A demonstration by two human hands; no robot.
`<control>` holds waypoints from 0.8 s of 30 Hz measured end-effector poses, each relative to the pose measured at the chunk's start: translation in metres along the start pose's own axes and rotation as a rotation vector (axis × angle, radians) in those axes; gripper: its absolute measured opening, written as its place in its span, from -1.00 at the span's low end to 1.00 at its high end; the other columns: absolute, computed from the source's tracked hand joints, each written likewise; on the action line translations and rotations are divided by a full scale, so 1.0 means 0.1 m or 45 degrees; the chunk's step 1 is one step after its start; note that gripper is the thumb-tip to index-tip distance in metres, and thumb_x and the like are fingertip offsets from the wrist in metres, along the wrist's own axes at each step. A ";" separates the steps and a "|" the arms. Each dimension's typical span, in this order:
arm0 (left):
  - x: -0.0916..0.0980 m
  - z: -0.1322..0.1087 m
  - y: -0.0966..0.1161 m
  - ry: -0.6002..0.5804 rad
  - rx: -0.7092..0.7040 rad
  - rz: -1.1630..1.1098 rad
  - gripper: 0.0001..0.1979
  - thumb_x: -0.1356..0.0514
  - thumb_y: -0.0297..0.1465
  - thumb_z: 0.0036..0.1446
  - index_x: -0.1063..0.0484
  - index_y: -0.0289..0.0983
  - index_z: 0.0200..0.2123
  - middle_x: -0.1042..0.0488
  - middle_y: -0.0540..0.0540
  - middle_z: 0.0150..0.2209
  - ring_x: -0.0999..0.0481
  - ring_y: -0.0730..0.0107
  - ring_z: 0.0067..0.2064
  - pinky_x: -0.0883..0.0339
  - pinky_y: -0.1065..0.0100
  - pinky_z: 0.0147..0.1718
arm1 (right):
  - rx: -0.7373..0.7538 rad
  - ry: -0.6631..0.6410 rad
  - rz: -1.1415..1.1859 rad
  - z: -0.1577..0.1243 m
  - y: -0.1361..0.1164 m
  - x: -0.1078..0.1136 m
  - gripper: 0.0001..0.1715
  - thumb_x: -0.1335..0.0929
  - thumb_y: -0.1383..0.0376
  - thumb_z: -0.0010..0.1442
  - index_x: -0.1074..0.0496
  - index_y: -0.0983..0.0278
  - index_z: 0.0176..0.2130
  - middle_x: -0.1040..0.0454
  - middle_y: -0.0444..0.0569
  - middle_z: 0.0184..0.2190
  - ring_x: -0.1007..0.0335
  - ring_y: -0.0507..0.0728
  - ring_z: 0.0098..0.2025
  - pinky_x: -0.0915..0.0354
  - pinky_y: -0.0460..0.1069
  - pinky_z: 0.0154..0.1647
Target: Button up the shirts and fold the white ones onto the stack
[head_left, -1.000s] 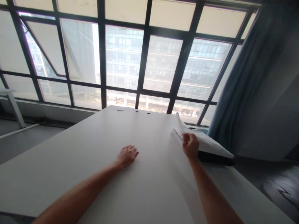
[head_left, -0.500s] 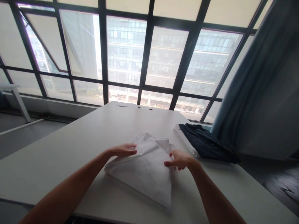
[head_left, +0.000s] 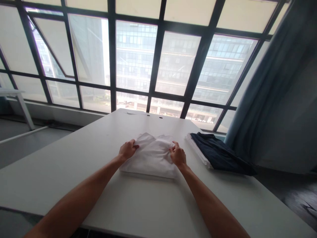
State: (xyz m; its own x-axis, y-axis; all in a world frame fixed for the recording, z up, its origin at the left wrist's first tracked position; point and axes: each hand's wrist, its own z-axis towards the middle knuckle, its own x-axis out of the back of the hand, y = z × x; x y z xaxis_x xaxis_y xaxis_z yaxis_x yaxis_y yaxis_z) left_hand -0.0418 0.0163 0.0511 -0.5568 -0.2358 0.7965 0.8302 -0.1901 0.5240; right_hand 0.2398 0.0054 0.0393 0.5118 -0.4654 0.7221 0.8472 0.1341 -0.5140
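Note:
A folded white garment lies in the middle of the white table. My left hand grips its upper left corner, fingers curled on the cloth. My right hand grips its upper right corner the same way. To the right a dark navy garment rests on a thin pile of white folded cloth near the table's right edge.
A large window with a dark frame stands behind the table. A blue curtain hangs at the right. Another white table's leg shows at the far left. Two small holes mark the table's far edge.
My right hand pulled a white garment off the pile at the right, uncovering the navy one. Both hands brought it to the table's middle and now grip its far corners.

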 end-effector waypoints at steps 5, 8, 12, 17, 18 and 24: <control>0.34 0.01 -0.03 0.016 -0.087 -1.015 -0.59 -0.23 -0.07 0.03 -0.39 -0.30 -0.25 -0.50 -0.08 -0.39 -0.50 0.26 -0.35 -0.35 0.31 -0.37 | -0.041 0.145 0.709 0.14 0.02 0.25 -0.37 -0.30 0.08 0.21 -0.25 0.38 0.15 -0.52 0.08 -0.26 -0.50 0.18 -0.25 -0.41 0.04 -0.20; 0.71 -0.07 -0.11 -0.368 -0.317 -1.379 -0.37 -0.25 0.15 -0.09 -0.44 -0.32 -0.26 -0.52 -0.12 -0.40 -0.54 0.17 -0.33 -0.40 0.22 -0.35 | 0.012 -0.062 0.878 0.14 0.15 0.68 -0.37 -0.23 -0.09 0.25 -0.32 0.28 0.10 -0.53 0.06 -0.26 -0.51 0.20 -0.21 -0.40 0.04 -0.23; 0.85 -0.11 -0.13 -0.667 -0.461 -1.358 -0.18 0.04 0.36 0.00 -0.49 -0.33 -0.34 -0.60 -0.25 -0.31 -0.59 0.02 -0.22 -0.43 0.03 -0.18 | -0.043 -0.453 0.907 0.02 0.27 0.97 -0.28 -0.18 -0.25 0.22 -0.44 0.28 -0.12 -0.55 0.10 -0.29 -0.53 0.21 -0.22 -0.39 0.05 -0.25; 0.25 -0.22 0.04 -0.585 -0.644 -0.423 -0.41 -0.23 0.12 0.04 -0.55 -0.27 -0.13 -0.58 -0.22 -0.06 -0.51 0.09 0.00 -0.33 0.17 0.04 | 0.179 -0.704 0.762 -0.19 0.05 0.53 -0.31 -0.37 -0.24 0.04 -0.51 0.35 -0.31 -0.56 0.09 -0.33 -0.51 0.14 -0.39 -0.38 0.00 -0.33; 0.12 -0.24 0.07 -0.563 -0.678 -0.273 -0.42 -0.26 0.10 0.01 -0.56 -0.26 -0.11 -0.58 -0.22 -0.06 -0.50 0.09 0.02 -0.30 0.21 0.06 | 0.246 -0.745 0.687 -0.24 -0.02 0.41 -0.32 -0.39 -0.21 0.05 -0.54 0.35 -0.26 -0.56 0.10 -0.27 -0.47 0.08 -0.45 -0.36 -0.03 -0.40; -0.09 -0.23 0.07 -0.575 -0.699 -0.051 -0.63 -0.31 -0.06 0.02 -0.61 -0.16 -0.19 -0.59 -0.08 -0.31 -0.54 0.22 -0.17 -0.23 0.27 0.04 | 0.657 -0.860 0.227 -0.49 -0.34 0.06 -0.23 -0.57 0.06 -0.12 -0.50 0.21 0.07 -0.53 0.06 -0.09 -0.44 0.11 -0.29 -0.33 -0.03 -0.25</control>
State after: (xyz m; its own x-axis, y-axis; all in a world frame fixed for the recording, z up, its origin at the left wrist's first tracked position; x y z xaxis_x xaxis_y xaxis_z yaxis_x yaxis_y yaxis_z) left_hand -0.0315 -0.0050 0.0404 -0.4217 0.1767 0.8893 0.6096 -0.6709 0.4223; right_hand 0.2070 -0.0450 0.0389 0.4792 0.1975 0.8552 0.6212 0.6120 -0.4894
